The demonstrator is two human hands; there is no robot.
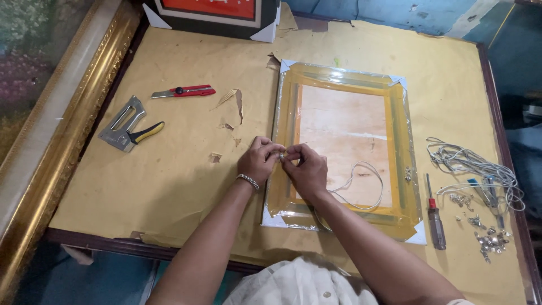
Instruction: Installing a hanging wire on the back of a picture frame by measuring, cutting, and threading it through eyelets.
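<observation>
A picture frame lies face down on the table, wrapped in clear plastic with yellow tape and white corner guards, its wooden back showing. My left hand, with a bead bracelet at the wrist, and my right hand meet at the frame's left edge. Both pinch a small metal fitting between their fingertips. A thin white cord loops over the backing board from under my right wrist.
A staple gun and a red utility knife lie at the left on brown paper. At the right are a red-handled screwdriver, a coil of cord and several small metal fittings. A gilt frame leans at the left edge.
</observation>
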